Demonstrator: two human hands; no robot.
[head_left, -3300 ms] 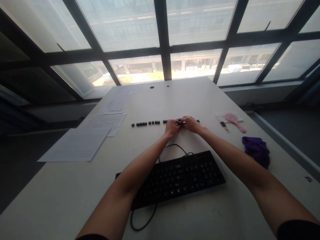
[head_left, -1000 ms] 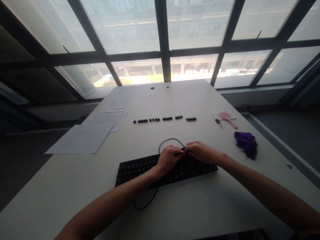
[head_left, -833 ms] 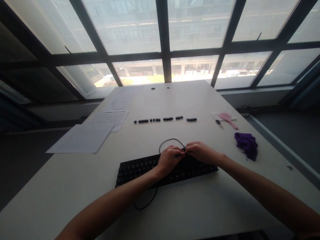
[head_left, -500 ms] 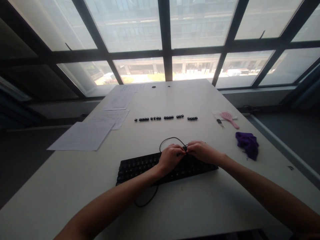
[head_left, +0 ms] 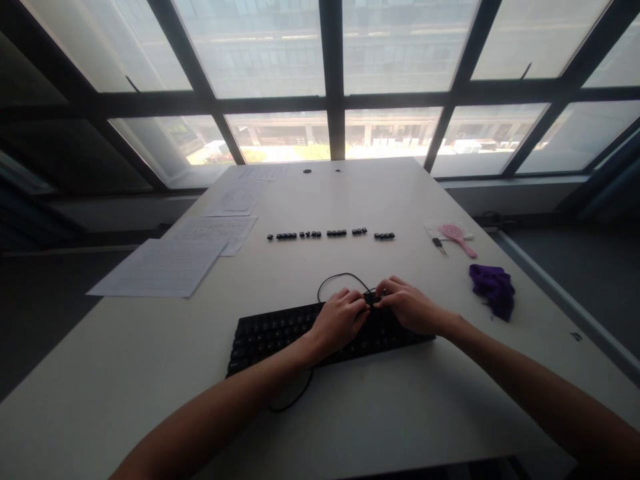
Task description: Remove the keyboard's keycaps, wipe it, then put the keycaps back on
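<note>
A black keyboard point(head_left: 275, 330) lies slightly angled on the white table in front of me, many of its keys in place on the left half. My left hand point(head_left: 341, 319) rests over its middle, fingers curled together and tips at the back edge. Close beside it, my right hand point(head_left: 407, 305) reaches in from the right with bent fingers, thumb and forefinger at a small dark spot on the keyboard's back row. Whatever is between the fingertips of either hand is too dark and small to make out. A thin black cable point(head_left: 334, 276) loops behind the keyboard.
Black keycaps point(head_left: 337, 233) stand in small groups in a row beyond the keyboard. Papers point(head_left: 160, 270) lie on the left. On the right are a pink hairbrush point(head_left: 454, 233), a small black-handled tool with wire prongs point(head_left: 439, 245) and a purple cloth point(head_left: 493, 290).
My two hands have drawn slightly apart at the keyboard's back edge, and the fingers of my right hand have lifted and spread a little. The view has shifted slightly.
</note>
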